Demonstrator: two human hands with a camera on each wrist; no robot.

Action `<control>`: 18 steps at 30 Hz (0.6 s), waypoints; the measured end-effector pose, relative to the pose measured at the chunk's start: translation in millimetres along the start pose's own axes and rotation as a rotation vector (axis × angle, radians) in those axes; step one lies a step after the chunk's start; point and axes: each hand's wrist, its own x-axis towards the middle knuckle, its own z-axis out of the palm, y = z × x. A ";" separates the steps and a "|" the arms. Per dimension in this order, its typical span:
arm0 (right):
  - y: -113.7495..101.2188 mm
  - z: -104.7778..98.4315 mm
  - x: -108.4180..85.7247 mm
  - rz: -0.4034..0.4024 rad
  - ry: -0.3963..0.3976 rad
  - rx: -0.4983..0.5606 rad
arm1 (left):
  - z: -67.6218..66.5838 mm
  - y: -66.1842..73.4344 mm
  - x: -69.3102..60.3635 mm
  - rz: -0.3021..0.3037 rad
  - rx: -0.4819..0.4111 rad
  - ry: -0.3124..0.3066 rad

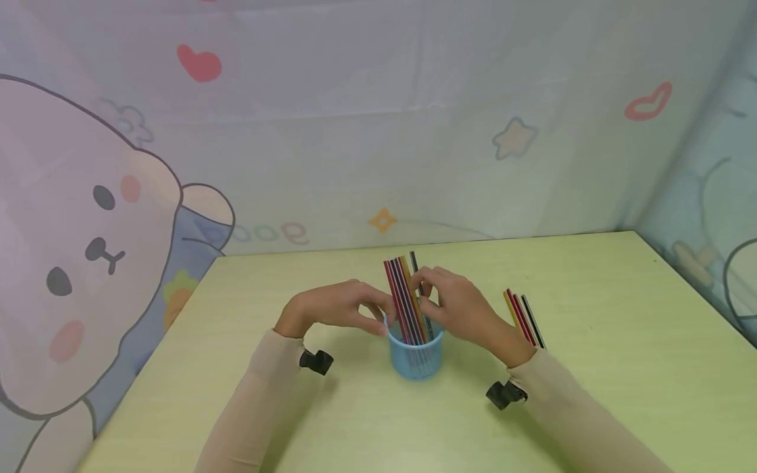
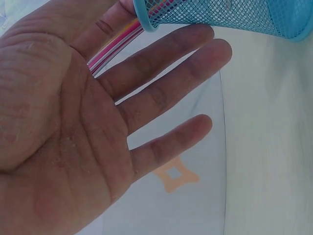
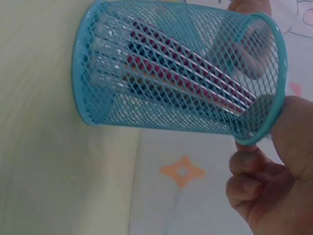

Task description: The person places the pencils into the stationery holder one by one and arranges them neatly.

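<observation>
A light-blue mesh pencil holder (image 1: pixel 416 361) stands upright on the table, with several red, dark and yellow pencils (image 1: pixel 404 295) leaning left inside it. My left hand (image 1: pixel 340 305) holds the holder's left rim between thumb and forefinger. In the left wrist view its other fingers (image 2: pixel 168 93) stretch out beside the mesh. Over the rim's right side, my right hand (image 1: pixel 458 305) pinches a dark pencil (image 1: pixel 414 261) that stands in the holder, apart from the leaning bunch. Its fingertips are partly hidden by the rim in the right wrist view.
More pencils (image 1: pixel 520 315), yellow, red and black, lie on the pale yellow table (image 1: pixel 621 341), partly behind my right forearm. A printed cloth (image 1: pixel 355 131) hangs along the table's back edge. Small black cameras (image 1: pixel 316 362) sit at both wrists.
</observation>
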 end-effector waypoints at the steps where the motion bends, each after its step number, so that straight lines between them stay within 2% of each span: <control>1: 0.0 -0.9 -0.1 -0.003 -0.011 0.003 | -0.2 0.1 0.1 0.000 -0.001 -0.001; 6: 3.1 -11.7 -0.4 -0.012 -0.080 0.050 | -1.5 1.7 0.1 -0.008 0.002 -0.002; 11: 8.7 -26.3 -0.5 -0.005 -0.105 0.080 | -0.4 1.4 0.0 -0.013 -0.002 -0.008; 14: 12.8 -37.2 -0.7 0.026 -0.139 0.088 | -0.4 1.2 0.2 -0.010 -0.001 -0.009; 18: 18.5 -53.9 -3.0 0.093 -0.227 0.083 | -1.7 0.9 0.8 -0.009 0.002 -0.006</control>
